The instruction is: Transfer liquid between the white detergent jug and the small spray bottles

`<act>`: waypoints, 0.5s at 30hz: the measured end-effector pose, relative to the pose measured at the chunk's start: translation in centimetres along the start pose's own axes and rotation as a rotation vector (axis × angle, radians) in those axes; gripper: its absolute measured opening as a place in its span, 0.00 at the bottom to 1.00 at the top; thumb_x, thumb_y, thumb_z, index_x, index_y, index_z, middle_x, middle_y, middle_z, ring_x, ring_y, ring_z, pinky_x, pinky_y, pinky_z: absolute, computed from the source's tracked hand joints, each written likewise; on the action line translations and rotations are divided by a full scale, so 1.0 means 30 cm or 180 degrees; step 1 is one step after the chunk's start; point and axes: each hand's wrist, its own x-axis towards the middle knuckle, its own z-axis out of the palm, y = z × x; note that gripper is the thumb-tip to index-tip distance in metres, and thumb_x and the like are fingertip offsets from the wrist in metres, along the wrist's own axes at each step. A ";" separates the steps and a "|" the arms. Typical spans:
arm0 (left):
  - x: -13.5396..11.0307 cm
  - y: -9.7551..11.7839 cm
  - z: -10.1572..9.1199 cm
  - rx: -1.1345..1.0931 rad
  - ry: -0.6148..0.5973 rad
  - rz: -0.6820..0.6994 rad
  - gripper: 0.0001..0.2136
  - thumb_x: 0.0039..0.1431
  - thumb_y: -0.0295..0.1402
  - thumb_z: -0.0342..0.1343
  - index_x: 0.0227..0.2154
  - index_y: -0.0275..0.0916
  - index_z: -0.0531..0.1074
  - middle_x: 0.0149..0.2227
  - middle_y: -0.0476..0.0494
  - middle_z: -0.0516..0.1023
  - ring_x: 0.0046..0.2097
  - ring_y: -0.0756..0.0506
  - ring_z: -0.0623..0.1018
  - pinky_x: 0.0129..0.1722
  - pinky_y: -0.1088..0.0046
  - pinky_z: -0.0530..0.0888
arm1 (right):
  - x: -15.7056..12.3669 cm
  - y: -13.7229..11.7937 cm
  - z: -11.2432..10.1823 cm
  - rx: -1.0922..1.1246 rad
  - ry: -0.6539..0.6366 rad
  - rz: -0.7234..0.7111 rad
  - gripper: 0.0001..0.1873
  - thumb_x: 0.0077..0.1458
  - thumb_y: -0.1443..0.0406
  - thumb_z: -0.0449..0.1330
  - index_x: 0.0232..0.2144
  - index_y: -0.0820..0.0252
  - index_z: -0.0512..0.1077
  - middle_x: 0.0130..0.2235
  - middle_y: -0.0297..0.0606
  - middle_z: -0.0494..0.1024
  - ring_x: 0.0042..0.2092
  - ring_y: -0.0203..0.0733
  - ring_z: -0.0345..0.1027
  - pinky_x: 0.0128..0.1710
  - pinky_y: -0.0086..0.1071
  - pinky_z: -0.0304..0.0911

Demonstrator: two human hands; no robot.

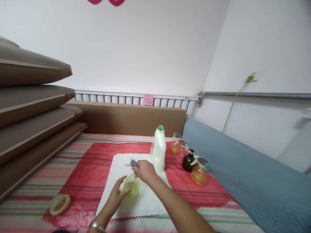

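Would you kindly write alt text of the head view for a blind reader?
A right hand grips the gray trigger head of a yellow-tinted spray bottle over a white sheet, the left hand cupped at its body. Behind stands a white jug; to the right, three more spray bottles and a dark pump bottle.
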 end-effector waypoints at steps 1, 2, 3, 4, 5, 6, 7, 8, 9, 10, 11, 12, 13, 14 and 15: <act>-0.008 -0.047 -0.014 0.0141 0.0031 -0.0049 0.25 0.47 0.42 0.57 0.49 0.38 0.66 0.52 0.37 0.71 0.55 0.37 0.69 0.55 0.56 0.64 | -0.004 0.024 -0.017 0.0028 -0.0007 0.0034 0.16 0.56 0.55 0.55 0.37 0.62 0.71 0.37 0.37 0.77 0.39 0.41 0.70 0.40 0.41 0.66; -0.013 -0.096 -0.029 0.0252 0.0077 -0.0056 0.26 0.47 0.43 0.56 0.49 0.38 0.66 0.53 0.36 0.71 0.55 0.36 0.70 0.55 0.56 0.65 | -0.010 0.053 -0.036 0.0055 -0.0005 0.0064 0.16 0.56 0.55 0.55 0.36 0.62 0.72 0.36 0.37 0.77 0.38 0.41 0.70 0.40 0.41 0.66; -0.017 -0.143 -0.044 0.0348 0.0140 -0.0050 0.26 0.47 0.45 0.56 0.49 0.37 0.67 0.52 0.36 0.72 0.54 0.36 0.70 0.54 0.55 0.66 | -0.018 0.086 -0.056 0.0081 0.0002 0.0088 0.16 0.56 0.55 0.56 0.36 0.62 0.72 0.37 0.37 0.77 0.38 0.41 0.70 0.40 0.40 0.66; -0.018 -0.187 -0.058 0.0408 0.0193 -0.0043 0.27 0.47 0.46 0.55 0.48 0.36 0.68 0.51 0.35 0.73 0.54 0.36 0.71 0.54 0.55 0.67 | -0.029 0.124 -0.079 0.0104 0.0014 0.0111 0.16 0.56 0.55 0.56 0.35 0.62 0.72 0.36 0.37 0.77 0.38 0.40 0.70 0.39 0.40 0.66; -0.020 -0.226 -0.071 0.0465 0.0238 -0.0052 0.27 0.47 0.47 0.55 0.47 0.35 0.68 0.50 0.35 0.74 0.53 0.35 0.72 0.53 0.55 0.68 | -0.042 0.168 -0.103 0.0123 0.0024 0.0133 0.15 0.56 0.55 0.56 0.35 0.62 0.72 0.36 0.36 0.77 0.38 0.40 0.70 0.39 0.40 0.66; -0.022 -0.262 -0.082 0.0503 0.0256 -0.0039 0.27 0.46 0.48 0.55 0.46 0.35 0.69 0.49 0.35 0.75 0.52 0.35 0.73 0.52 0.54 0.69 | -0.057 0.217 -0.127 0.0137 0.0028 0.0156 0.15 0.56 0.55 0.55 0.35 0.62 0.72 0.36 0.36 0.77 0.37 0.40 0.70 0.38 0.39 0.66; -0.025 -0.292 -0.090 0.0558 0.0260 -0.0004 0.27 0.45 0.49 0.56 0.44 0.36 0.71 0.47 0.36 0.76 0.51 0.35 0.74 0.52 0.54 0.69 | -0.074 0.270 -0.152 0.0148 0.0020 0.0178 0.15 0.56 0.56 0.55 0.34 0.62 0.72 0.35 0.35 0.76 0.36 0.39 0.70 0.38 0.38 0.66; -0.029 -0.317 -0.097 0.0631 0.0245 0.0038 0.26 0.45 0.50 0.56 0.43 0.36 0.72 0.46 0.37 0.77 0.50 0.35 0.74 0.52 0.53 0.69 | -0.092 0.327 -0.177 0.0153 -0.0001 0.0198 0.15 0.56 0.56 0.55 0.34 0.62 0.72 0.34 0.35 0.76 0.35 0.39 0.70 0.37 0.38 0.66; -0.034 -0.338 -0.101 0.0713 0.0213 0.0099 0.25 0.44 0.50 0.56 0.42 0.37 0.73 0.45 0.37 0.78 0.49 0.35 0.75 0.52 0.53 0.69 | -0.110 0.386 -0.201 0.0152 -0.0030 0.0213 0.14 0.56 0.56 0.55 0.33 0.63 0.72 0.33 0.34 0.76 0.34 0.38 0.70 0.36 0.37 0.67; -0.040 -0.354 -0.103 0.0811 0.0164 0.0172 0.24 0.45 0.50 0.57 0.41 0.38 0.73 0.45 0.38 0.78 0.49 0.35 0.75 0.52 0.53 0.70 | -0.129 0.446 -0.225 0.0144 -0.0076 0.0228 0.14 0.57 0.57 0.56 0.32 0.63 0.71 0.32 0.33 0.76 0.33 0.37 0.70 0.35 0.36 0.67; -0.046 -0.366 -0.105 0.0914 0.0107 0.0255 0.23 0.45 0.50 0.57 0.41 0.40 0.74 0.46 0.39 0.78 0.49 0.35 0.75 0.52 0.53 0.70 | -0.149 0.506 -0.247 0.0125 -0.0124 0.0259 0.13 0.57 0.58 0.56 0.31 0.63 0.71 0.31 0.32 0.75 0.32 0.36 0.69 0.35 0.36 0.67; -0.052 -0.374 -0.106 0.1013 0.0051 0.0346 0.22 0.46 0.49 0.57 0.41 0.41 0.74 0.47 0.40 0.78 0.50 0.36 0.75 0.52 0.54 0.70 | -0.168 0.563 -0.268 0.0098 -0.0172 0.0302 0.13 0.57 0.58 0.56 0.30 0.63 0.71 0.30 0.32 0.75 0.31 0.36 0.69 0.34 0.35 0.67; -0.058 -0.379 -0.106 0.1106 0.0011 0.0435 0.21 0.46 0.49 0.57 0.41 0.42 0.75 0.48 0.40 0.77 0.50 0.37 0.75 0.53 0.55 0.70 | -0.187 0.619 -0.288 0.0067 -0.0215 0.0353 0.13 0.57 0.59 0.56 0.30 0.63 0.71 0.30 0.32 0.74 0.31 0.36 0.69 0.34 0.35 0.67; -0.062 -0.381 -0.106 0.1195 -0.0020 0.0515 0.21 0.46 0.49 0.57 0.40 0.43 0.75 0.48 0.41 0.77 0.51 0.37 0.74 0.53 0.55 0.70 | -0.205 0.671 -0.306 0.0032 -0.0256 0.0409 0.12 0.56 0.59 0.56 0.29 0.63 0.71 0.30 0.32 0.74 0.32 0.36 0.69 0.34 0.35 0.67; -0.065 -0.380 -0.107 0.1275 -0.0030 0.0584 0.20 0.46 0.49 0.58 0.40 0.43 0.76 0.49 0.41 0.76 0.51 0.37 0.74 0.53 0.56 0.70 | -0.222 0.719 -0.322 0.0006 -0.0293 0.0458 0.12 0.56 0.59 0.57 0.30 0.63 0.71 0.31 0.32 0.74 0.32 0.37 0.69 0.34 0.35 0.67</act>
